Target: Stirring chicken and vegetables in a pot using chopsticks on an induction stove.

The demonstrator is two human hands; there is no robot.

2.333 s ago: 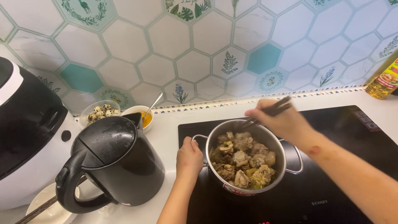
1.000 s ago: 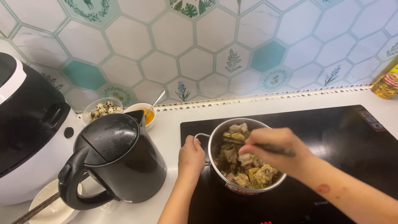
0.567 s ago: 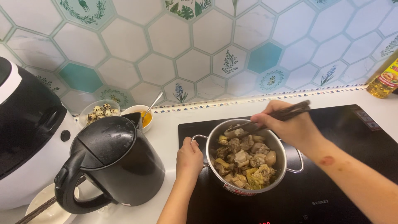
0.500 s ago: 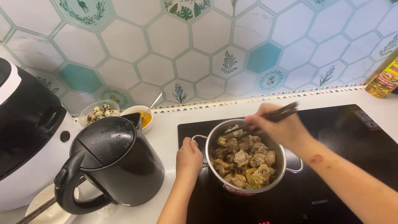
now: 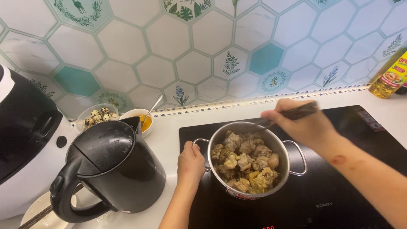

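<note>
A steel pot (image 5: 280,148) full of browned meat chunks (image 5: 248,163) stands on a black induction hob (image 5: 364,178). My left hand (image 5: 190,163) grips the pot's left handle. Over the pot's far rim my right hand (image 5: 303,125) holds dark chopsticks (image 5: 290,113), whose tips reach into the pot.
A black electric kettle (image 5: 112,169) stands left of the hob. Behind it are a bowl of quail eggs (image 5: 95,116) and a small bowl of yellow sauce with a spoon (image 5: 142,121). A black-and-white cooker (image 5: 25,140) fills the far left. An oil bottle (image 5: 390,76) stands at the back right.
My right hand has been stirring the meat with the chopsticks, sweeping down over the pot and back to its far rim. My left hand has stayed on the handle.
</note>
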